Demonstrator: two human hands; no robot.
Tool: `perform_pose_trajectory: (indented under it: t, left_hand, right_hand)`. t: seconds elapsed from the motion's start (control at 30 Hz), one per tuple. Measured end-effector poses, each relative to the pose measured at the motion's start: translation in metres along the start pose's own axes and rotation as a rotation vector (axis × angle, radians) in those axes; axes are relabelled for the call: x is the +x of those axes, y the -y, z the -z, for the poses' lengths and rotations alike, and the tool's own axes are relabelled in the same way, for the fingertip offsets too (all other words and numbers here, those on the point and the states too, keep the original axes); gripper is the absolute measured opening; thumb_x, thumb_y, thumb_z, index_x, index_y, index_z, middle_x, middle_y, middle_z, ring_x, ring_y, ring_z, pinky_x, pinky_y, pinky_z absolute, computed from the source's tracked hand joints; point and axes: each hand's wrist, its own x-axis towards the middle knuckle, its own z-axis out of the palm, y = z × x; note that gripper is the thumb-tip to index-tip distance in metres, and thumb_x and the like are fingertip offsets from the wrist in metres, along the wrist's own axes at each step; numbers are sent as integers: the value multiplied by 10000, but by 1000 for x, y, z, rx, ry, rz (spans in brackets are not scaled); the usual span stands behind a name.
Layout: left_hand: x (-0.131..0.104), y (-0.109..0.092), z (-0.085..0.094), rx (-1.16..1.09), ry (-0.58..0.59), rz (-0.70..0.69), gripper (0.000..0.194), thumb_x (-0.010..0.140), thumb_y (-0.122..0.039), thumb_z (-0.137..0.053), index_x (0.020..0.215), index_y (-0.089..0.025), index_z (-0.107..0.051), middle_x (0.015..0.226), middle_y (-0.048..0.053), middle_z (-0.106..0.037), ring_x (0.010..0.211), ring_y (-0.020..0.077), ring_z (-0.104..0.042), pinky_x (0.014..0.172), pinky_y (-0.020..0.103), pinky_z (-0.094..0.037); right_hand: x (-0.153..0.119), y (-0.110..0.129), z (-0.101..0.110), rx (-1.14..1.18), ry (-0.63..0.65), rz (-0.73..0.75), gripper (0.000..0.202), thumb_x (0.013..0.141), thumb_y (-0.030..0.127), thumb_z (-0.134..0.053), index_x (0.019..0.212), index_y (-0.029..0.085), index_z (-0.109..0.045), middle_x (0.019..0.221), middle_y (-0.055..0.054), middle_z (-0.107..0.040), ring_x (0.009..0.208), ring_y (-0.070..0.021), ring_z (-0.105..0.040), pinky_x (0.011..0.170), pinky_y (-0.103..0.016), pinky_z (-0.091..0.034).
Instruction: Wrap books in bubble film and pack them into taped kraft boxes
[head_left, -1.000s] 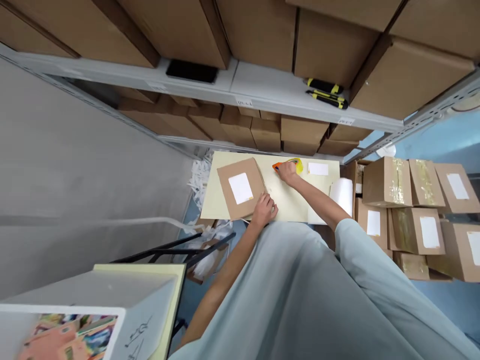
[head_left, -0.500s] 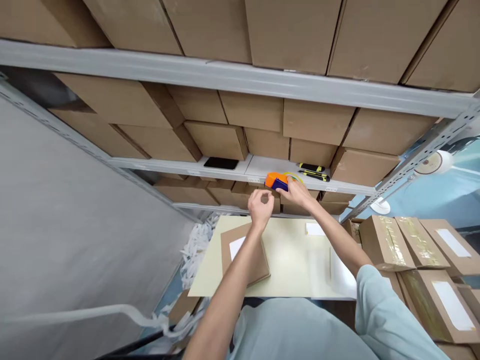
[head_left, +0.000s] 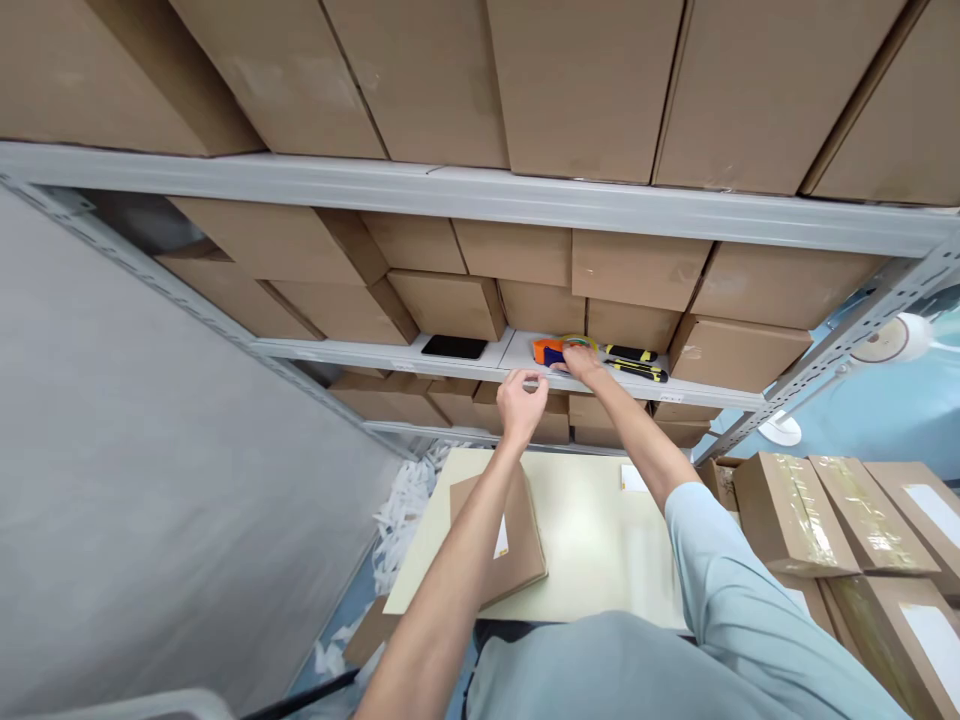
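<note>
My right hand [head_left: 580,361] is closed on an orange and blue tape dispenser [head_left: 549,352] at the front of the middle shelf. The dispenser appears to rest on the shelf board, its yellow-green roll partly behind my fingers. Just left of it and lower, my left hand [head_left: 523,402] is held in a pinch in front of the shelf edge; whatever is between its fingertips is too small to make out. Below my left forearm lies a flat cardboard box [head_left: 517,565] with a white label, partly covered by the arm. Two black and yellow utility knives [head_left: 634,364] lie right of my right hand.
A black flat device [head_left: 454,346] lies on the shelf. Cardboard boxes [head_left: 641,265] fill the grey rack. Taped cartons [head_left: 795,510] are stacked right of the cream table [head_left: 577,520], which bears a white label [head_left: 632,478]. Crumpled white paper [head_left: 405,505] lies at the left.
My right hand has lowered the tape dispenser from in front of the shelf edge onto the shelf. My left hand stays pinched. The view has tilted upward slightly.
</note>
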Motion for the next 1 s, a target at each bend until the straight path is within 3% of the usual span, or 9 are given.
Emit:
perform_pose_trajectory:
  t: [0.2,0.33,0.43,0.5,0.57,0.63,0.73,0.83,1.0]
  left_hand:
    - [-36,27,26,3,26,76,148,875,-159,-635,841,-239,-755,931,40,-795,929,235,-760,935,363,-576]
    - [-91,50,32,13,78,196,178,891,-152,-602,866,-223,-763,933,42,-788,934,219,-751,933,342,-571]
    - [-155,74,36,46,122,330,182,935,-173,-586,923,-215,-763,984,56,-799,976,223,-751,967,350,-572]
    - [-203,88,42,94,161,429,186,979,-202,-569,992,-212,-754,1048,70,-807,1033,227,-753,995,358,-573]
    - [-250,97,49,150,218,476,202,1016,-224,-543,1047,-209,-742,1090,81,-801,1077,228,-746,1031,367,-569]
    - [-288,101,56,191,301,444,234,1037,-223,-518,1106,-204,-740,1133,93,-786,1135,231,-728,1086,383,-554]
    - [-323,102,60,215,418,343,302,1049,-223,-514,1257,-189,-730,1291,132,-739,1320,252,-662,1213,426,-490]
    - [-339,105,58,227,491,292,387,1073,-264,-513,1414,-178,-674,1514,178,-632,1543,288,-515,1340,485,-361]
    - [-351,114,53,266,505,277,489,1118,-311,-425,1558,-159,-574,1617,205,-565,1638,295,-422,1392,520,-286]
  right_hand:
    - [23,-7,-18,-48,-95,23,701,1101,504,-696,1510,-46,-547,1326,-346,-751,1287,-360,-720,1191,-449,-461]
    - [25,-14,-34,92,-382,101,771,1118,672,-559,1408,-40,-612,1380,-367,-686,1386,-426,-629,1217,-600,-450]
    - [-6,-10,-75,343,-614,164,837,1154,740,-306,1531,32,-543,1521,-310,-585,1502,-396,-533,1285,-655,-377]
    - [-48,-3,-126,503,-655,89,851,1151,758,-203,1587,99,-517,1593,-272,-531,1540,-374,-491,1311,-644,-354]
    - [-104,9,-191,641,-553,-10,853,1149,761,-148,1594,137,-521,1597,-241,-543,1547,-363,-499,1317,-649,-357]
    - [-167,26,-258,768,-372,-113,877,1139,779,-130,1579,143,-543,1576,-234,-584,1539,-357,-529,1324,-642,-368]
    - [-253,53,-337,934,-126,-291,990,1092,859,-148,1564,98,-569,1562,-278,-619,1532,-377,-556,1335,-627,-380]
    - [-310,77,-374,1080,59,-436,1119,1027,949,-201,1622,60,-531,1655,-304,-552,1607,-405,-486,1374,-631,-324]
    - [-343,119,-381,1442,275,-504,1114,986,988,-321,1729,170,-457,1793,-156,-440,1718,-320,-332,1449,-512,-188]
